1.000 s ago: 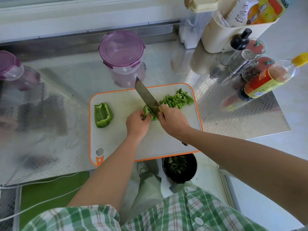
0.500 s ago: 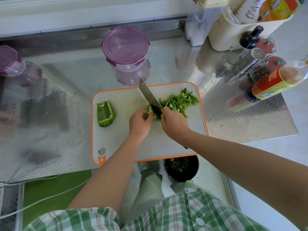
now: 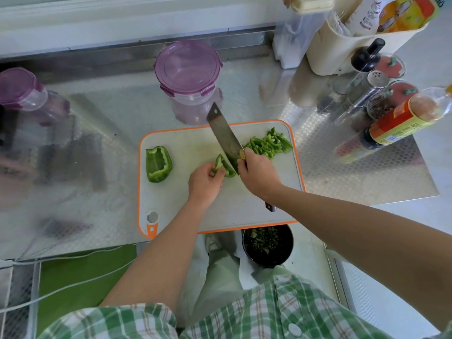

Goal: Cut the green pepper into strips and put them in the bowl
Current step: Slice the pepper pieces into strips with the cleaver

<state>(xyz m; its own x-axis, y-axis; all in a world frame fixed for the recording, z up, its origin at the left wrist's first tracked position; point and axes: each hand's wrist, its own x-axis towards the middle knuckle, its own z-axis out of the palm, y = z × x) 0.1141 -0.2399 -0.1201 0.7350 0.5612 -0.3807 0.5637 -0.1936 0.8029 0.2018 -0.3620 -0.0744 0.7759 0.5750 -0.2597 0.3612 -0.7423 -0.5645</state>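
The pepper lies in three lots on one white, orange-rimmed board (image 3: 195,145), all glossy bright green. At the left is one uncut half (image 3: 158,164), hollow side up, its pale inner ribs showing. Near the middle is one smaller curved piece (image 3: 221,164). At the far right corner is one loose pile of thin strips (image 3: 269,145), too tangled to count.

The left hand (image 3: 205,183) holds the curved piece, its grip closed with the fingertips curled onto the piece's near side. The right hand (image 3: 259,172) has its grip closed round the handle of one knife (image 3: 223,137), a broad dark blade that slants away and to the left. The blade's heel meets the right end of the held piece; the handle's butt shows under the wrist.

The board rests on a metal counter (image 3: 110,123). Behind it stand two tubs with purple lids, one (image 3: 188,67) just beyond the knife tip, one (image 3: 18,88) far left. Below the board's near edge is one black pot (image 3: 267,245) with green scraps in it.
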